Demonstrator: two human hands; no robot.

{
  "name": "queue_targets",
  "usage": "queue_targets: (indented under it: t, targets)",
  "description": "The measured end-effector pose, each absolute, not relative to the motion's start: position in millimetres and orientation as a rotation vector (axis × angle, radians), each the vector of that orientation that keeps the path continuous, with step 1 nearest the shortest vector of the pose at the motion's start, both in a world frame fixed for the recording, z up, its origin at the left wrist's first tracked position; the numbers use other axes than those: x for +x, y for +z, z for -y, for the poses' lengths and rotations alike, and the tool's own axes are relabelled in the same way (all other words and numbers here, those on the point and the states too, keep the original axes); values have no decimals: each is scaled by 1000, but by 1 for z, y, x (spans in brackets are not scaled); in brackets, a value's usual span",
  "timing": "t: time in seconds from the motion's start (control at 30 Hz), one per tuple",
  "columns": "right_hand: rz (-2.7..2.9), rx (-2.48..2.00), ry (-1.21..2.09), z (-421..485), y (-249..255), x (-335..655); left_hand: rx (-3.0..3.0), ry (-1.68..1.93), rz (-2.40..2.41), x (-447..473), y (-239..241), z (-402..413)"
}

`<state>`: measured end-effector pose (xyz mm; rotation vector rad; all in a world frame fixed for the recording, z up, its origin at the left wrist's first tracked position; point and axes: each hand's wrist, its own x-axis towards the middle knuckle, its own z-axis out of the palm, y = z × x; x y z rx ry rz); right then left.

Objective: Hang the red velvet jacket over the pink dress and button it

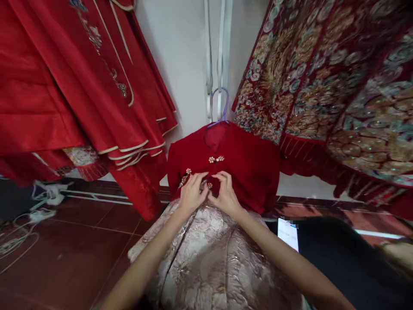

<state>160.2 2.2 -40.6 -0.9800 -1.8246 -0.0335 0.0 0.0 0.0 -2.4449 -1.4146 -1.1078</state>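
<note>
A dark red jacket (248, 165) hangs on a lilac hanger (220, 105) in front of a white wall. Its front carries small pearl-and-gold clasps (216, 159). Below it falls a pale gold brocade skirt (209, 258). My left hand (191, 193) and my right hand (227, 194) meet at the jacket's lower front, fingers pinched together round a clasp at about chest height of the garment. The clasp itself is mostly hidden by the fingertips.
Bright red satin robes (74, 86) with cream piping hang at the left. Heavily embroidered maroon garments (329, 86) hang at the right. The floor is dark red tile (71, 249), with white cables (19, 232) at the far left. A black shape with a white label (288, 233) lies at lower right.
</note>
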Motion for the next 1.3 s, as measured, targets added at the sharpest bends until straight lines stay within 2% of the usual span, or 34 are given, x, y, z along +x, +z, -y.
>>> queue_targets:
  t: [0.13, 0.27, 0.47, 0.63, 0.77, 0.93, 1.0, 1.17, 1.3]
  targets:
    - [1826, -990, 32, -15, -53, 162, -2354, -1116, 1636, -18, -30, 1]
    - [1734, -974, 268, -11, -48, 175, -2428, -1075, 1613, -29, -32, -4]
    - [1466, -908, 694, 20, -8, 194, -2500, -1456, 1286, -9, -13, 3]
    - [1449, -710, 859, 39, 31, 171, -2768, -1297, 1365, 31, -27, -10]
    - [1644, -732, 826, 16, 30, 141, -2748, -1349, 1508, 49, -46, -25]
    - [1723, -943, 646, -36, -2, 138, -2835, -1161, 1303, 32, -51, -3]
    - [1716, -962, 647, -44, -9, 142, -2736, -1273, 1352, 20, -47, 8]
    - [1705, -904, 722, -37, -9, 143, -2187, -1950, 1534, -1, -27, 2]
    - [1667, -863, 804, -33, -8, 139, -2171, -2121, 1687, -4, -17, -16]
